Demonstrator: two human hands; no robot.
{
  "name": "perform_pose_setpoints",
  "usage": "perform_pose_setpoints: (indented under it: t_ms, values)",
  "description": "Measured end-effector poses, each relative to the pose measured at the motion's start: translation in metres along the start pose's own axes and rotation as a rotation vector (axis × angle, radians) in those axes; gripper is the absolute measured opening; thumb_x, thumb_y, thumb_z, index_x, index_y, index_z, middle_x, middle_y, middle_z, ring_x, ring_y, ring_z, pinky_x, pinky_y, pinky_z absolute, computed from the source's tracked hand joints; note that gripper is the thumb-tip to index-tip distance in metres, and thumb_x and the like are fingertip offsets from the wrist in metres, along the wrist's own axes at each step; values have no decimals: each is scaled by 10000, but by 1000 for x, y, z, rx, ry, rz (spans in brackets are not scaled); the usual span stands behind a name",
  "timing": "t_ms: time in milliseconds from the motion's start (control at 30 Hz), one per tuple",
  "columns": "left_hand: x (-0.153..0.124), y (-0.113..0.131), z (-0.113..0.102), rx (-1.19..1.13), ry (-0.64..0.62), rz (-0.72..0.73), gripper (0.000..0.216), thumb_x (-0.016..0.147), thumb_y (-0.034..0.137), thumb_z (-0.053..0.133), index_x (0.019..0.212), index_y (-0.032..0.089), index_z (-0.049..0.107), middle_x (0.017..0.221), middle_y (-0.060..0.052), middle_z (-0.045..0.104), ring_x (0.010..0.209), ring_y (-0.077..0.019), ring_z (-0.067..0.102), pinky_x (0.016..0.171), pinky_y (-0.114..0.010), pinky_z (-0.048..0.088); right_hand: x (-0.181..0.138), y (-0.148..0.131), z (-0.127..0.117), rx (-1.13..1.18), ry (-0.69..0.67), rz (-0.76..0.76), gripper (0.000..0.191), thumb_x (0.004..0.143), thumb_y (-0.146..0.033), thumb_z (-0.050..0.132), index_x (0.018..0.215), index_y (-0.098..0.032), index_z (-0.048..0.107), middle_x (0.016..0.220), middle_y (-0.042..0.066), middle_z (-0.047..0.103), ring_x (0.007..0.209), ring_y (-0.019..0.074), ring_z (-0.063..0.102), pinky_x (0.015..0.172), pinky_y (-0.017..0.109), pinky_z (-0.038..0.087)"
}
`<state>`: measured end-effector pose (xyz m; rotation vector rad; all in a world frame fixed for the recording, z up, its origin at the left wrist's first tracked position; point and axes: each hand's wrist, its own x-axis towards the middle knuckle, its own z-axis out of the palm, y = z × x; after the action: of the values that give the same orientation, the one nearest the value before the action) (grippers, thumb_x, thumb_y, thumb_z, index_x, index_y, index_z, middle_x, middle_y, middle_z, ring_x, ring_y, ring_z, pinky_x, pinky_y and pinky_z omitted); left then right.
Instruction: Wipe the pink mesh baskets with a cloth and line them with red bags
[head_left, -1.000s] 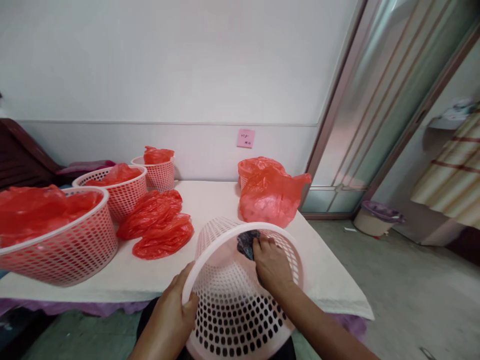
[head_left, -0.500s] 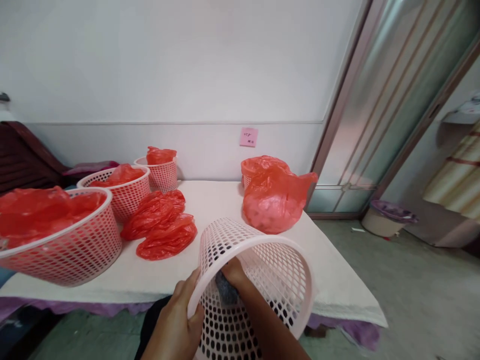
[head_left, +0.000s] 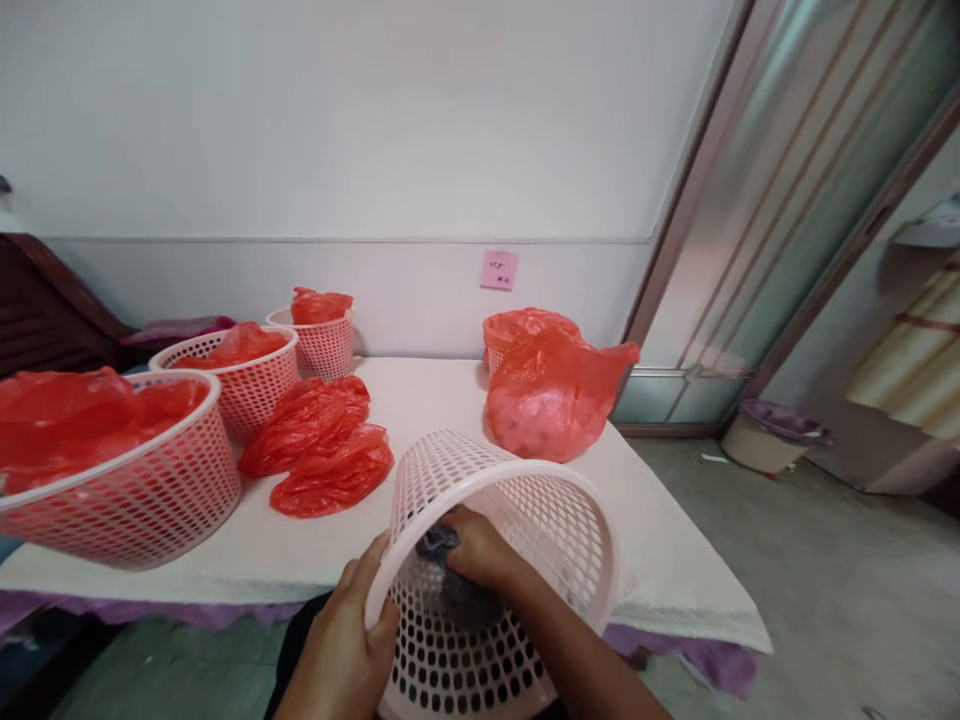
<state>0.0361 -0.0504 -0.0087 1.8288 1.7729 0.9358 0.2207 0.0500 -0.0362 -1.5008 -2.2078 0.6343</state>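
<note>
A pink perforated basket (head_left: 517, 510) lies tipped at the near edge of the surface (head_left: 420, 400). The left hand (head_left: 349, 650) clamps its rim; the right hand (head_left: 480, 550), inside it, presses a dark cloth (head_left: 439, 545) against the wall. Red bags (head_left: 319, 440) lie far left, a sliding door (head_left: 787, 200) right.

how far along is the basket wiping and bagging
Four baskets already hold red bags: big basket, middle one, small one and far basket. In hand: left hand grips the tilted basket, right hand presses a dark cloth inside. Loose red bags remain unused.
</note>
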Motion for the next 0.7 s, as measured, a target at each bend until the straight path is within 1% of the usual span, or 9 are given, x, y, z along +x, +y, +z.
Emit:
perform_pose_setpoints:
  t_ms: [67,133,233,300,367,433,533,600,700]
  values:
    - [4,0,-4,-29,18,7,529,815,170,405,1335,96,474,1350,-141,559,1274,-242,497,1091,-424,362,-23,3,-28,-72,41,0,416,658,-107,550,1045,-216,657,1039,80,638,940,251,587,833,330,447]
    - [8,1,-10,-80,17,7,505,828,173,399,1321,122,491,1305,-121,599,1266,-240,504,1073,-423,382,-50,10,-50,-246,152,37,504,667,-85,517,1149,-202,610,1141,125,584,1031,286,548,856,359,440]
    - [9,4,-16,-176,47,-46,435,832,208,434,1245,167,566,1113,-85,701,1186,-263,572,996,-437,457,-89,16,-53,-461,170,169,501,669,-68,498,1144,-182,613,1148,161,566,1031,306,546,797,359,469]
    - [9,5,-17,-238,72,-87,375,798,224,496,1148,183,626,948,-61,733,1090,-279,627,929,-424,503,-107,15,-36,-395,54,190,429,646,-68,507,1033,-178,655,1075,153,597,962,295,582,782,361,480]
    - [9,4,-16,-285,89,-125,311,757,234,547,1042,186,662,825,-45,730,1017,-285,654,885,-399,521,-117,9,-16,-178,-64,101,459,568,-63,538,989,-188,671,1041,121,623,932,276,605,810,354,481]
    - [9,-1,-15,-316,111,-159,236,733,258,573,934,183,671,770,-43,720,987,-289,656,875,-381,516,-123,2,-7,110,-65,-14,522,528,-57,535,1009,-205,672,1029,80,647,944,251,615,833,326,478]
    - [10,-13,-19,-394,129,-266,120,722,288,589,763,187,640,651,-30,686,865,-279,672,789,-345,530,-131,2,-22,495,203,-45,342,678,-142,537,979,-215,682,922,39,684,884,222,633,806,308,493]
    - [8,-22,-25,-493,131,-409,102,718,290,606,718,189,612,561,-12,654,682,-248,667,638,-310,531,-137,10,-40,689,487,110,252,764,-295,577,970,-202,688,879,47,706,835,233,648,750,314,516]
    - [2,-33,-32,-680,126,-608,165,727,302,638,823,170,614,585,-16,683,530,-210,631,513,-284,495,-140,22,-57,946,830,438,463,721,-471,671,1068,-164,662,986,101,728,911,286,671,770,362,541]
